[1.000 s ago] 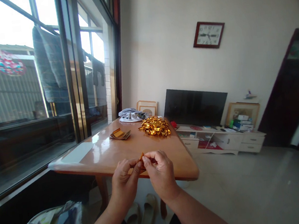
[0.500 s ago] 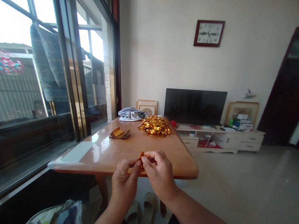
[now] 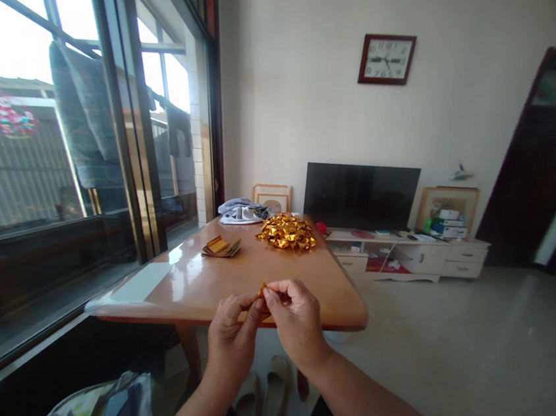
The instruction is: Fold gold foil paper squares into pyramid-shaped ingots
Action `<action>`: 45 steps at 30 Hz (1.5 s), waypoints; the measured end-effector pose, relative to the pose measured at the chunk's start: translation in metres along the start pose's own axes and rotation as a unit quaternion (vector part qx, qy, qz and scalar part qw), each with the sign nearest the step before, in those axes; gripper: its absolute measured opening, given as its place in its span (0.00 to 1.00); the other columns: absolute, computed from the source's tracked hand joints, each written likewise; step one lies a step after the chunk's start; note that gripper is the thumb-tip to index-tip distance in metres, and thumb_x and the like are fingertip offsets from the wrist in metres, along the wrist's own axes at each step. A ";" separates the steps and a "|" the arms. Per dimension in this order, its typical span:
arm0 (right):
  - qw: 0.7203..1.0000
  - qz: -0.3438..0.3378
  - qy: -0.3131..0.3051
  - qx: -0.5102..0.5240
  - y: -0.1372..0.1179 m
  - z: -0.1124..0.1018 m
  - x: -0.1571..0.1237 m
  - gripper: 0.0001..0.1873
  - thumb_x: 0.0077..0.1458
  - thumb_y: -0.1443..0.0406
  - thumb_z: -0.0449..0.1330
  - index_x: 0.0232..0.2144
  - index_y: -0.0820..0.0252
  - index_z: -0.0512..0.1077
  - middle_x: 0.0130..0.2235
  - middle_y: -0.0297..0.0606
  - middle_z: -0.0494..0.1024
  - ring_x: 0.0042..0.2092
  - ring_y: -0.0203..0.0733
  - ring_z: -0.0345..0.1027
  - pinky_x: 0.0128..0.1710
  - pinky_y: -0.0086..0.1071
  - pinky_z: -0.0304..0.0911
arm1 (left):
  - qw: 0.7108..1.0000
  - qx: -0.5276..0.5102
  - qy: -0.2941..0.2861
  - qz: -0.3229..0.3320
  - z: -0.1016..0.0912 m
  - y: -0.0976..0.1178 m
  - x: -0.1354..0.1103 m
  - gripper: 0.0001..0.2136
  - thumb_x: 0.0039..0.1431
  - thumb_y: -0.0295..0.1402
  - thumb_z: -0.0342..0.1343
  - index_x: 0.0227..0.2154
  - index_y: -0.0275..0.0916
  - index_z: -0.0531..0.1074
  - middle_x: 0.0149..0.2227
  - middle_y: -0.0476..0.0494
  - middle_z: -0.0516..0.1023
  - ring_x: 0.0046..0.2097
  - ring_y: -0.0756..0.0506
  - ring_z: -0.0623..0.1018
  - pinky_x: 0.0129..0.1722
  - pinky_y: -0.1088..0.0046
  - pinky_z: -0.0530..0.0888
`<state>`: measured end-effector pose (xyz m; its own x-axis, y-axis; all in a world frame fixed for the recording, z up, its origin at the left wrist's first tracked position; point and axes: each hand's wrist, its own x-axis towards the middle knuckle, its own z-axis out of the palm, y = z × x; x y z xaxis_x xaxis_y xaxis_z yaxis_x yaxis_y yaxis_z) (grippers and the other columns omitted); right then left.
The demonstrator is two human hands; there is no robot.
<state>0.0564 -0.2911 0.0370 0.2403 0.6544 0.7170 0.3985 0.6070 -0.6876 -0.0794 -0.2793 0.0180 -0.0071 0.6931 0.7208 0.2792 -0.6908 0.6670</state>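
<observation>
Currently pinching: two bare hands are working together, the left hand (image 3: 232, 337) and the right hand (image 3: 297, 325), each gripping one small folded gold-foil piece (image 3: 263, 291).

Fingers: both thumbs and forefingers are closing on the piece from either side, the other fingers are curling inward, and the fingertips (image 3: 271, 289) are almost meeting.

Held thing: the single piece is sitting between the two hands, partly hidden by the fingers and hovering just above the near edge of the table.

Table: one glossy honey-brown wooden table (image 3: 191, 278) is extending ahead, its near edge passing just behind the hands and its rounded corner lying to their right.

On the table: one crumpled heap of gold-foil folded pieces (image 3: 285, 232) is sitting well ahead of the hands, and one flat stack of gold-backed paper strips (image 3: 221, 247) is lying to its left. One grey-and-white cloth bundle (image 3: 241, 213) is resting near the far edge.

Open room: a broad stretch of bare, shiny tabletop is spreading between the hands and those items.

Beside the table: one tall glass sliding window (image 3: 134, 117) is running along the left side, and one black flat-screen television (image 3: 360, 193) is standing on one white low cabinet (image 3: 402, 258) beyond the far corner.
</observation>
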 end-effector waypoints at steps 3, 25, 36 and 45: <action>1.000 0.000 0.004 -0.005 0.002 0.001 0.000 0.05 0.60 0.63 0.61 0.34 0.57 0.76 0.34 0.37 0.79 0.38 0.42 0.72 0.39 0.33 0.68 | 1.000 0.008 -0.001 0.006 0.002 0.000 -0.001 0.07 0.64 0.39 0.58 0.38 0.43 0.79 0.34 0.46 0.79 0.38 0.44 0.75 0.41 0.68 0.71; 1.000 0.003 0.016 0.006 0.005 -0.003 -0.003 0.08 0.62 0.61 0.58 0.38 0.58 0.74 0.37 0.38 0.79 0.38 0.41 0.72 0.40 0.34 0.68 | 0.967 -0.194 -0.029 -0.165 0.006 -0.009 -0.002 0.16 0.62 0.44 0.60 0.42 0.36 0.78 0.38 0.41 0.83 0.38 0.44 0.80 0.34 0.71 0.76; 0.997 -0.055 0.006 -0.062 -0.004 -0.002 0.001 0.06 0.61 0.65 0.59 0.37 0.56 0.77 0.36 0.38 0.78 0.39 0.43 0.71 0.39 0.35 0.67 | 0.991 -0.098 0.009 -0.093 0.007 -0.005 -0.002 0.13 0.60 0.44 0.61 0.37 0.40 0.80 0.34 0.43 0.83 0.35 0.44 0.80 0.33 0.69 0.77; 0.999 -0.028 0.004 -0.045 -0.003 -0.001 0.004 0.05 0.60 0.65 0.59 0.34 0.57 0.75 0.35 0.37 0.78 0.38 0.43 0.71 0.39 0.34 0.67 | 0.996 -0.056 -0.002 -0.064 0.008 -0.010 -0.003 0.11 0.62 0.43 0.60 0.37 0.40 0.79 0.35 0.43 0.82 0.37 0.44 0.79 0.36 0.69 0.76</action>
<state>0.0568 -0.2908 0.0420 0.2235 0.6166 0.7549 0.4894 0.5987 -0.6340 -0.0744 -0.2727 0.0081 -0.0328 0.7778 0.6276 0.1682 -0.6147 0.7706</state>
